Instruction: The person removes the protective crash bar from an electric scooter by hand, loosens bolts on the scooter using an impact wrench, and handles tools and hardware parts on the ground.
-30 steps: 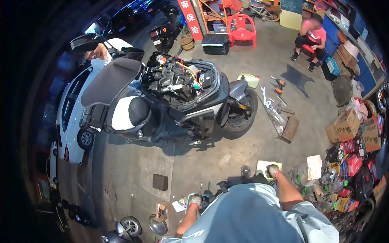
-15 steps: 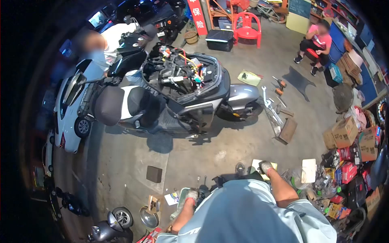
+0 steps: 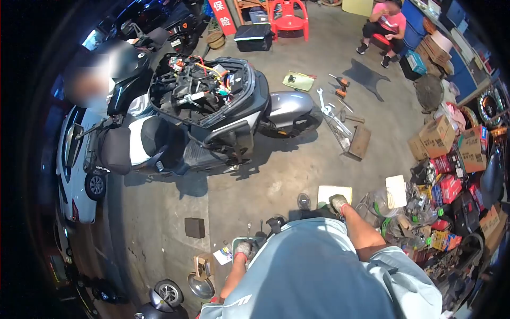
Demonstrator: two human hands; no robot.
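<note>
My left hand (image 3: 243, 248), in a grey glove, is low over a pale green tray (image 3: 235, 244); its fingers are too small to make out. A slim tool (image 3: 249, 229) lies just beyond it. My right hand (image 3: 338, 202), also gloved, is at the right side of a whitish tray or sheet with a yellowish edge (image 3: 325, 194). Whether it grips that thing cannot be told. A dark shoe (image 3: 303, 200) shows left of it. Further ahead stands a grey scooter (image 3: 289, 109) with its front cover off, wiring and parts (image 3: 207, 87) exposed.
Wrenches (image 3: 324, 103), an orange-black drill (image 3: 341, 90), a hammer (image 3: 348, 116) and a metal box (image 3: 358, 142) lie on the floor. Cartons (image 3: 436, 135) and clutter crowd the right. One person sits at upper right; another is beside the scooter. A dark block (image 3: 194, 227) lies left.
The camera has turned, so the scene sits further left and higher. Both my hands stay near the same trays. The person beside the scooter has shifted, with head lower.
</note>
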